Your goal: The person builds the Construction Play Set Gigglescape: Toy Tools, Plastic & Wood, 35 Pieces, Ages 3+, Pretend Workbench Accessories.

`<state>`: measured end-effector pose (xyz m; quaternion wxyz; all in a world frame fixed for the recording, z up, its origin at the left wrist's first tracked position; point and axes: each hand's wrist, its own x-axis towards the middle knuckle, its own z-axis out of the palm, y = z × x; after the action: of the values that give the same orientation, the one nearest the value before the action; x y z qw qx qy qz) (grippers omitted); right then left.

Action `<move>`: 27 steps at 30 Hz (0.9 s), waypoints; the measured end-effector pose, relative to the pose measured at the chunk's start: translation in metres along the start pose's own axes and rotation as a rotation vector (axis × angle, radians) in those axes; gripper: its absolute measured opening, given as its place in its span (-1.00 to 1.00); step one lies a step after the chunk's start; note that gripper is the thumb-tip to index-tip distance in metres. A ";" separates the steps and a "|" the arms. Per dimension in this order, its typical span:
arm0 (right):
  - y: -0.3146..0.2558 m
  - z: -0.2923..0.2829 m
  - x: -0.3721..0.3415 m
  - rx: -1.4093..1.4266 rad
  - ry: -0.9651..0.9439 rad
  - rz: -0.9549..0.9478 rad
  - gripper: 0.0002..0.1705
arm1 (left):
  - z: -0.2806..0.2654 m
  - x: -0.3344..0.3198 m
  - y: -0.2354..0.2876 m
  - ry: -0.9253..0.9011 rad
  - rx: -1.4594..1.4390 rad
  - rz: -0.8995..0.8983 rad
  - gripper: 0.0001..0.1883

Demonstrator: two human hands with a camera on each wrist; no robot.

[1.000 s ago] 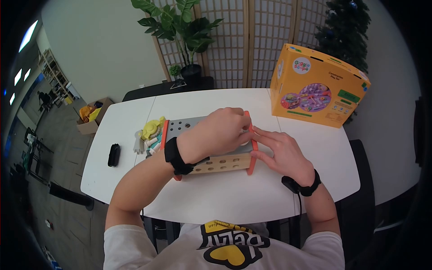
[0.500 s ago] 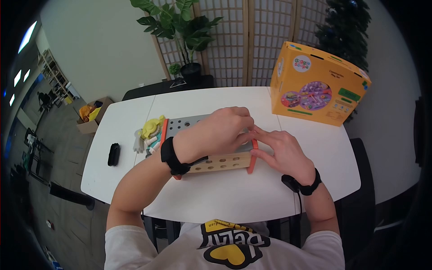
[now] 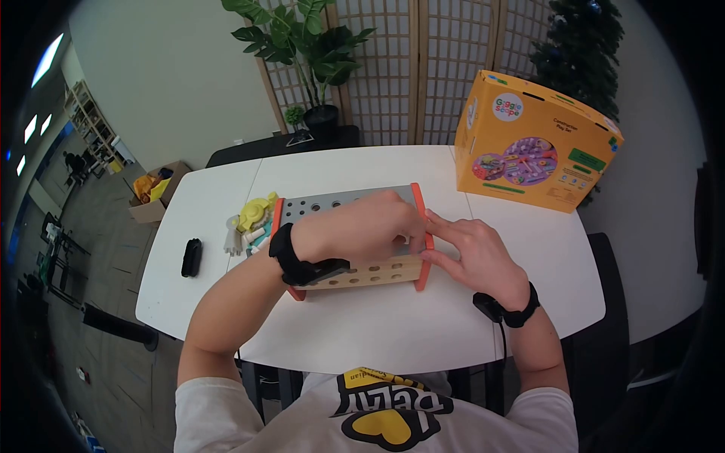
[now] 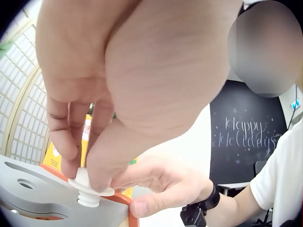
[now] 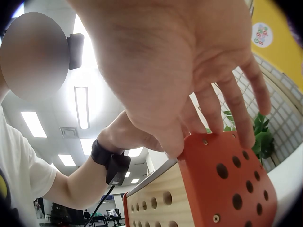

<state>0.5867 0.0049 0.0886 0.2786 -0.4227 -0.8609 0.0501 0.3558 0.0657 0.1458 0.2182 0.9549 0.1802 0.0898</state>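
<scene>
A toy workbench with a grey top (image 3: 326, 202), a wooden front with holes and red end panels stands on the table. My left hand (image 3: 359, 226) reaches across it to the right end. In the left wrist view its thumb and fingers pinch a white ridged toy screw (image 4: 88, 199), held upright with its ridged end down, close over the grey top. My right hand (image 3: 476, 253) rests at the right red end panel (image 5: 213, 184), thumb and fingertips on its upper edge and fingers extended.
Yellow, grey and teal toy pieces (image 3: 255, 215) lie left of the workbench. A black case (image 3: 192, 258) sits on the left of the white table (image 3: 340, 332). A big yellow play set box (image 3: 521, 143) stands at the back right.
My left hand has turned at the wrist and shifted slightly down toward my body, uncovering more of the grey top and the right red panel. My right hand stays nearly still.
</scene>
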 end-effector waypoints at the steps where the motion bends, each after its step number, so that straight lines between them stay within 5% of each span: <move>1: 0.001 0.001 0.000 0.006 0.021 -0.020 -0.43 | -0.004 0.000 0.003 -0.066 -0.083 -0.028 -0.82; 4: -0.001 -0.001 -0.001 -0.016 -0.046 0.055 -0.40 | 0.004 0.001 0.009 0.208 -0.105 0.078 -0.88; 7: -0.004 -0.003 0.000 -0.050 -0.033 0.041 -0.38 | 0.017 0.005 0.012 0.478 0.261 -0.024 -0.86; 10: -0.001 0.000 0.000 -0.007 -0.008 0.026 -0.40 | 0.015 0.009 0.016 0.143 0.378 -0.298 -0.81; 13: 0.006 0.007 -0.002 0.002 0.043 -0.031 -0.45 | 0.022 0.010 0.012 0.119 0.353 -0.307 -0.84; 19: -0.002 -0.002 -0.001 -0.015 -0.025 0.034 -0.48 | 0.015 0.007 -0.001 0.203 0.144 -0.047 -0.88; 25: -0.001 -0.001 0.000 0.000 -0.010 0.023 -0.44 | 0.002 0.008 -0.001 -0.015 0.004 -0.094 -0.85; 27: -0.004 -0.003 0.001 -0.017 -0.022 0.026 -0.43 | 0.009 0.008 -0.004 0.256 0.038 0.055 -0.92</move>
<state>0.5855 0.0028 0.0931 0.2646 -0.4357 -0.8588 0.0511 0.3637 0.0685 0.1363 0.1728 0.9442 0.1821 0.2132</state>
